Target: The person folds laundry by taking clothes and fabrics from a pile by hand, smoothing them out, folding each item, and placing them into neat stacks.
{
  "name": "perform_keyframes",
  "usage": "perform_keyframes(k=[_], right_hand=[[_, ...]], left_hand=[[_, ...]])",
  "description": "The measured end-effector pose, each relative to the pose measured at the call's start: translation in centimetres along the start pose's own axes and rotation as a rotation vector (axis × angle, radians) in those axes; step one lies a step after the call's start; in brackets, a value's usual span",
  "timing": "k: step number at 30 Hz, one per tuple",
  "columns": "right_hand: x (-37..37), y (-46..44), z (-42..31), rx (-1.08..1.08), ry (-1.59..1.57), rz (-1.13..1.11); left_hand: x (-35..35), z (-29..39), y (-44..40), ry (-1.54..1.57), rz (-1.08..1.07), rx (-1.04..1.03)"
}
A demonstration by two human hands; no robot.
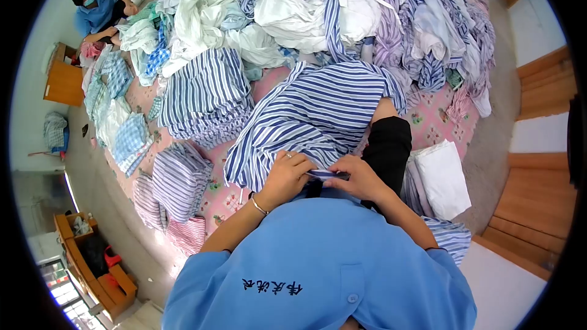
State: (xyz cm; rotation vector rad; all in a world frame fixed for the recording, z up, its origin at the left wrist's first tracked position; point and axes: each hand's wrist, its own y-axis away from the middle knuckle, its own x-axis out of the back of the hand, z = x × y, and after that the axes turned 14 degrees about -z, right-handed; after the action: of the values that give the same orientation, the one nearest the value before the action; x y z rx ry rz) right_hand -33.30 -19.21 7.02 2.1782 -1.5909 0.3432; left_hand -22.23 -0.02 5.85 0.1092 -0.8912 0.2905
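Observation:
Across my lap lies a blue-and-white striped garment (312,107), spread loosely, its near edge gathered at my waist. My left hand (288,174) has its fingers curled on that edge, gripping the cloth. Close beside it, my right hand (351,176) pinches the same edge between thumb and fingers. Which kind of garment it is, I cannot make out. Left of it stands a stack of folded striped clothes (208,95).
A large heap of striped and white laundry (367,9) fills the far side of the pink flowered cloth (422,125). Smaller folded piles (182,177) sit at the left. Folded white cloth (441,178) lies at the right. A co-worker (101,9) sits at the far left.

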Motion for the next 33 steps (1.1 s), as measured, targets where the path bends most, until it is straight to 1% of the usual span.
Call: perform_keyframes(k=[1,3,4,5,8,11,12,14,15,16,18,21,24,25,27,28,31,33], right_hand=[[-0.4,0.2,0.1,0.037,-0.001,0.049],[-0.4,0.4,0.2,-0.121,-0.163,-0.156],[-0.3,0.4,0.3,-0.201,-0.240,-0.264],[-0.5,0.4,0.3,-0.105,-0.129,-0.361],[-0.9,0.1,1.2,-0.123,-0.061,-0.455],[-0.2,0.5,0.7,-0.026,-0.005,-0.436],[-0.2,0.8,1.3,-0.020,-0.073,-0.378],[-0.7,1.4,3.3,-0.019,-0.218,-0.261],[-1.0,1.6,4.2,-0.119,-0.384,-0.210],[-0.6,1.6,4.0,-0.168,-0.397,-0.161],[0.3,1.8,2.7,-0.234,-0.408,-0.137],[0.5,1.8,1.4,-0.250,-0.285,-0.224],[-0.4,1.8,1.3,-0.150,-0.143,-0.265],[-0.8,1.8,1.5,-0.168,-0.108,-0.285],[-1.2,1.9,1.6,-0.122,-0.110,-0.258],[-1.3,1.8,1.6,-0.095,-0.110,-0.246],[-1.7,1.0,1.9,-0.089,-0.336,-0.103],[-1.2,0.1,1.5,-0.139,-0.553,-0.050]], left_hand=[[0.0,0.1,0.1,0.029,0.013,-0.009],[0.1,0.4,0.2,0.069,0.042,-0.042],[0.1,0.5,0.1,0.053,0.004,-0.076],[-0.1,0.7,0.1,0.039,-0.032,-0.109],[-0.6,1.5,-0.4,0.012,-0.114,-0.162],[-0.2,1.6,-0.4,0.005,-0.126,-0.145],[-0.1,1.6,-0.4,0.009,-0.119,-0.131],[1.0,1.6,-0.1,0.063,-0.024,-0.080],[1.3,1.4,0.0,0.080,0.007,-0.059],[1.6,1.2,0.1,0.099,0.034,-0.042],[2.4,1.1,0.2,0.105,0.076,-0.019],[3.3,1.2,0.4,0.099,0.059,-0.004],[3.9,1.0,1.1,0.036,0.041,0.025],[4.0,0.8,1.5,0.022,0.043,0.029],[4.0,0.3,2.5,0.016,0.011,0.053],[3.8,0.0,3.1,0.003,0.032,0.089],[3.7,-0.7,4.4,-0.029,0.099,0.199],[3.3,-0.2,4.0,-0.095,0.353,0.361]])
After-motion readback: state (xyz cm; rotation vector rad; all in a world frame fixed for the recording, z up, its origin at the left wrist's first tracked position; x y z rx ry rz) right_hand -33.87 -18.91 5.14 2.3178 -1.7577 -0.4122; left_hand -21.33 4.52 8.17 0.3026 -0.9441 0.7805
